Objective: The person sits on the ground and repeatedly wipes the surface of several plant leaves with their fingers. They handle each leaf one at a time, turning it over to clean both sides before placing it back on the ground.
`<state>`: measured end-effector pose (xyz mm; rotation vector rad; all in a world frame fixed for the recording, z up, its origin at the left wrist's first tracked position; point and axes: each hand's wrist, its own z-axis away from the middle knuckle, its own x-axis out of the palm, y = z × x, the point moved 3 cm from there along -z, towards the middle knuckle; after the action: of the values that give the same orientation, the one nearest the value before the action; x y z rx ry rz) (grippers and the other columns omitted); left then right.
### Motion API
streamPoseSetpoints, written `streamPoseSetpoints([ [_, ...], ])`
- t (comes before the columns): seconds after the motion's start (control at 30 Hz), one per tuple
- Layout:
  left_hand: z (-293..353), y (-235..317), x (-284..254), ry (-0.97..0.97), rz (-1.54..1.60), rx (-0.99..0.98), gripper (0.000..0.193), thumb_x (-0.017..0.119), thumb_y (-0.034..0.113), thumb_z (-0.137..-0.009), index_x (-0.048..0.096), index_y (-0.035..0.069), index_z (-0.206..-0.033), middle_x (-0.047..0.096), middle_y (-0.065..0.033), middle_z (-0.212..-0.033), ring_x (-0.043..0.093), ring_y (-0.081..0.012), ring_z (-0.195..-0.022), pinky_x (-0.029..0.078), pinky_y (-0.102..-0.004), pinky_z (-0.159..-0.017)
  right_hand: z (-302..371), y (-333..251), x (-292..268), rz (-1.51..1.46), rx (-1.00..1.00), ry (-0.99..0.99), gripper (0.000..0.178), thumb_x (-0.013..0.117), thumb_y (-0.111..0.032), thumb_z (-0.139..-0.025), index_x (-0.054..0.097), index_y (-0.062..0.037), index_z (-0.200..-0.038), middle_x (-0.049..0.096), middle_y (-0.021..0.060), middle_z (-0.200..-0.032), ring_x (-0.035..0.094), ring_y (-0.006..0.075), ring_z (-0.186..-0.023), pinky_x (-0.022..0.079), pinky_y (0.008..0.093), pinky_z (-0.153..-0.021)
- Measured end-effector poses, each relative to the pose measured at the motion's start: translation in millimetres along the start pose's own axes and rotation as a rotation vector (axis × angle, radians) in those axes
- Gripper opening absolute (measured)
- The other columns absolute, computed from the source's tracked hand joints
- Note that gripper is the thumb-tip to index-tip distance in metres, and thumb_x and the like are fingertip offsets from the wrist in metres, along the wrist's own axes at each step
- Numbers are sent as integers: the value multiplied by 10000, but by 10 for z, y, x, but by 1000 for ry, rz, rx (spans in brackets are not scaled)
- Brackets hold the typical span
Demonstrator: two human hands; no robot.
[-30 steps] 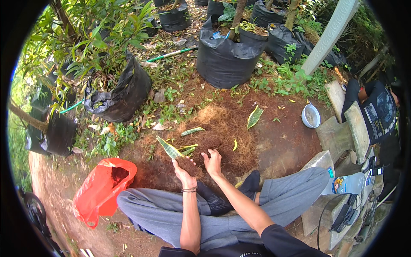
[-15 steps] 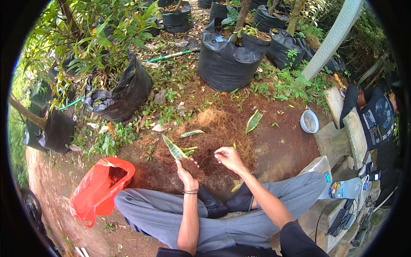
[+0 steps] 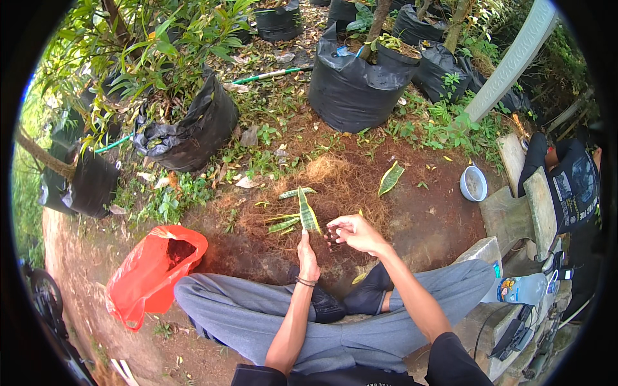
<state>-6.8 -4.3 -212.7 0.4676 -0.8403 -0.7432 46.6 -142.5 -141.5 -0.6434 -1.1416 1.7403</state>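
Observation:
My left hand (image 3: 308,260) is closed round the base of a snake plant leaf (image 3: 307,212), green with yellow edges, its tip pointing away from me. Close by on the right, my right hand (image 3: 358,233) has its fingers drawn together. Dark, crumbly soil (image 3: 333,235) shows at its fingertips, just beside the leaf's base. Beyond my hands spreads a heap of brown fibre (image 3: 327,168). One cut leaf piece (image 3: 297,192) lies on it, another leaf piece (image 3: 283,226) lies left of the held leaf, and a third leaf piece (image 3: 390,179) rests farther right.
A red plastic bag (image 3: 145,273) with dark soil inside stands at left. At right are a pale bowl (image 3: 474,184), concrete blocks (image 3: 506,215), a large plastic bottle (image 3: 523,288) and a seated person (image 3: 573,183). Black planter bags (image 3: 360,90) line the far side.
The held leaf has swung from leaning left to nearly upright. My left hand has moved right, bringing both hands close together. The whole view has shifted slightly.

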Motion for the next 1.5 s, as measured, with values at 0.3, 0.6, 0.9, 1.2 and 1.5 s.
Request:
streamPoseSetpoints([
  [0.3, -4, 1, 45, -70, 75, -39, 464, 372, 462, -983, 575, 47, -1010, 645, -72, -841, 626, -166, -678, 520, -302, -602, 61, -338, 231, 448, -215, -19, 214, 538, 56, -829, 629, 54, -1023, 676, 145, -811, 645, 150, -727, 530, 306, -645],
  [0.6, -18, -2, 25, -115, 20, -53, 487, 368, 483, -977, 565, 40, -1030, 646, -76, -841, 636, -174, -685, 532, -318, -604, 16, -486, 136, 342, -84, -24, 170, 559, 31, -843, 630, 58, -995, 668, 116, -758, 641, 138, -687, 509, 293, -605],
  [0.9, -56, 41, -50, -39, 44, -62, 512, 400, 520, -954, 557, 35, -996, 643, -100, -831, 637, -193, -672, 542, -328, -585, 22, 68, -192, 604, -74, 153, 122, 639, -66, -834, 658, 32, -903, 658, 99, -711, 605, 137, -636, 474, 302, -590],
  [1.2, -88, 77, -106, -15, 56, 24, 514, 409, 525, -950, 551, 35, -1015, 642, -99, -828, 637, -197, -667, 539, -324, -572, 49, 914, -166, 591, 61, 105, 119, 615, -27, -830, 657, 17, -932, 678, 162, -776, 668, 218, -755, 508, 346, -678],
  [1.5, -92, 175, -215, 67, 129, 69, 490, 431, 509, -947, 543, 35, -999, 639, -104, -815, 629, -204, -659, 533, -331, -571, -286, 968, 310, 276, -73, 202, 109, 587, 5, -841, 636, 48, -929, 676, 137, -774, 660, 183, -714, 515, 314, -644],
])
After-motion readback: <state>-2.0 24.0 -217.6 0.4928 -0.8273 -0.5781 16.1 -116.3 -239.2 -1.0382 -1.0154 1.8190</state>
